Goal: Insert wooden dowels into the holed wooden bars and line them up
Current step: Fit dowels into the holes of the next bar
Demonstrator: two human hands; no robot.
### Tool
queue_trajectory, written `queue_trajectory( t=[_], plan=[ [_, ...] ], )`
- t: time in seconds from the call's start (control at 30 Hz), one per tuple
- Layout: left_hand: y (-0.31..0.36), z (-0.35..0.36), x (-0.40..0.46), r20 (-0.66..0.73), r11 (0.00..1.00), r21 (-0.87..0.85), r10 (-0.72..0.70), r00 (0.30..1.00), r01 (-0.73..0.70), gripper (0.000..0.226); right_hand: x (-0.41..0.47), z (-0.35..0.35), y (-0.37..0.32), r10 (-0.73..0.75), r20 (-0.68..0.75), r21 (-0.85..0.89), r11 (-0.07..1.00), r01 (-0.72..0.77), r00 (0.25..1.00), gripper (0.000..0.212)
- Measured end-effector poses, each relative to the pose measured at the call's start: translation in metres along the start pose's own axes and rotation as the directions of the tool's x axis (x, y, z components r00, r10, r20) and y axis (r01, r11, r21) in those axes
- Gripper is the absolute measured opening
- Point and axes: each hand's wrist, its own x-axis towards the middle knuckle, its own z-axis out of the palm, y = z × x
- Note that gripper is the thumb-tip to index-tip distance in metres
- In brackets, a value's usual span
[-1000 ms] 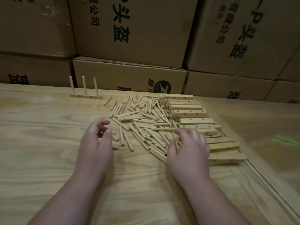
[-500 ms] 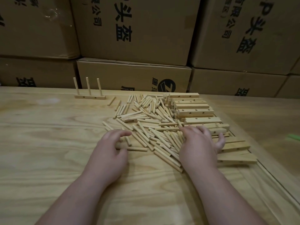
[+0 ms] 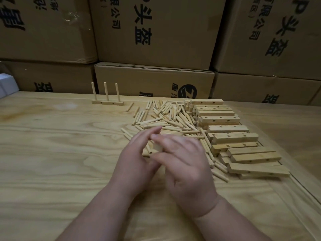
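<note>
Head view: left hand [image 3: 133, 164] and right hand [image 3: 187, 169] meet over the dowels [image 3: 166, 119], blurred; either grip's state: cannot tell.

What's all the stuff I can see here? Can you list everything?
dowels: a big loose pile, too many to count, pale wood, middle of the table
bars: a stack, a dozen or so, pale wood with holes, right of the dowels
finished bar: one, pale wood, three dowels standing upright in it, far left of the pile
table: one, light wood grain, under everything
boxes: several, brown cardboard with black print, stacked behind the table
white thing: one, at the far left edge, too cut off to tell
left hand: one, at the pile's near edge
right hand: one, beside the left, blurred; whether they hold anything is unclear
</note>
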Motion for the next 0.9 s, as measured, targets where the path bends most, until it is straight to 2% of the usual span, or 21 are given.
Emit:
queue_trajectory(
  t=[0.07, 0.1, 0.13, 0.2, 0.27, 0.33, 0.4, 0.5, 0.6, 0.77, 0.9],
  plan=[
    [-0.001, -0.002, 0.0, -0.006, 0.999, 0.039, 0.003, 1.0, -0.002, 0.033, 0.001, 0.009, -0.01, -0.05, 0.027, 0.109, 0.993, 0.046, 0.998, 0.027],
    [0.0, -0.003, 0.0, -0.02, 0.997, 0.082, -0.002, 1.0, 0.004, 0.025, 0.001, 0.012, -0.013, -0.042, 0.031, 0.146, 0.989, 0.037, 0.999, 0.031],
    [-0.002, -0.004, 0.0, -0.077, 0.998, 0.053, -0.038, 0.996, 0.042, 0.02, 0.001, 0.012, -0.013, -0.017, 0.03, 0.165, 0.986, 0.012, 0.999, 0.041],
    [-0.003, -0.008, 0.004, -0.25, 0.967, -0.213, -0.191, 0.949, 0.139, 0.02, -0.001, 0.011, -0.008, 0.101, 0.026, 0.13, 0.986, -0.103, 0.995, 0.05],
    [-0.009, -0.013, 0.011, -0.349, 0.866, -0.453, -0.391, 0.851, 0.212, 0.029, -0.002, 0.01, 0.0, 0.244, 0.113, 0.023, 0.968, -0.248, 0.963, 0.045],
    [-0.014, -0.019, 0.017, -0.347, 0.726, -0.643, -0.559, 0.753, 0.243, 0.034, -0.003, 0.012, 0.007, 0.351, 0.285, -0.119, 0.936, -0.331, 0.892, 0.042],
    [-0.018, -0.023, 0.021, -0.334, 0.652, -0.722, -0.624, 0.707, 0.234, 0.036, -0.005, 0.016, 0.01, 0.403, 0.413, -0.199, 0.915, -0.351, 0.817, 0.039],
    [-0.018, -0.023, 0.02, -0.294, 0.602, -0.755, -0.666, 0.685, 0.261, 0.045, -0.006, 0.022, 0.01, 0.459, 0.532, -0.283, 0.888, -0.362, 0.711, 0.037],
    [-0.015, -0.023, 0.019, -0.271, 0.601, -0.73, -0.692, 0.67, 0.325, 0.035, -0.008, 0.025, 0.012, 0.491, 0.599, -0.365, 0.87, -0.33, 0.633, 0.041],
    [-0.012, -0.023, 0.017, -0.2, 0.553, -0.759, -0.7, 0.685, 0.344, 0.043, -0.008, 0.022, 0.011, 0.53, 0.514, -0.404, 0.843, -0.355, 0.674, 0.033],
    [-0.016, -0.023, 0.015, -0.156, 0.595, -0.716, -0.647, 0.747, 0.366, 0.035, -0.007, 0.024, 0.01, 0.565, 0.492, -0.439, 0.818, -0.372, 0.662, 0.033]
  ],
)
